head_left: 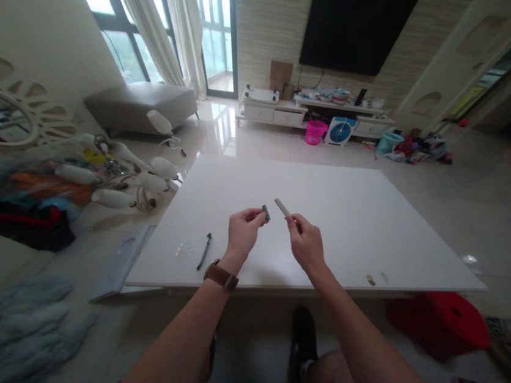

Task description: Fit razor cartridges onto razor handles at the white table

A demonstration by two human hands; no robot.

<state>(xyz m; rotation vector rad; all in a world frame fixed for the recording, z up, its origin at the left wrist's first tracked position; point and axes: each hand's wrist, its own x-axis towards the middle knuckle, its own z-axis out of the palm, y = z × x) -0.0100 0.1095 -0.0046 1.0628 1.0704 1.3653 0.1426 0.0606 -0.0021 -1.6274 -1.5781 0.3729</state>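
Both my hands are raised over a large white tabletop (pixel 360 216). My left hand (pixel 243 233), with a brown watch strap at the wrist, pinches a small dark, greenish piece (pixel 266 212) between thumb and fingertips. My right hand (pixel 305 244) is closed round a short pale stick-like piece (pixel 282 206) that points up and to the left. The two pieces are a few centimetres apart and do not touch. On the table left of my left hand lie a thin black tool (pixel 204 251) and a small clear plastic packet (pixel 183 250).
A chandelier (pixel 133 174) with white lamp shades lies on the floor at the left, beside a pile of clothes. A grey-blue flat pack (pixel 118 263) leans at the table's left edge. A red stool (pixel 441 321) sits under the right front corner. A TV cabinet and baskets stand beyond.
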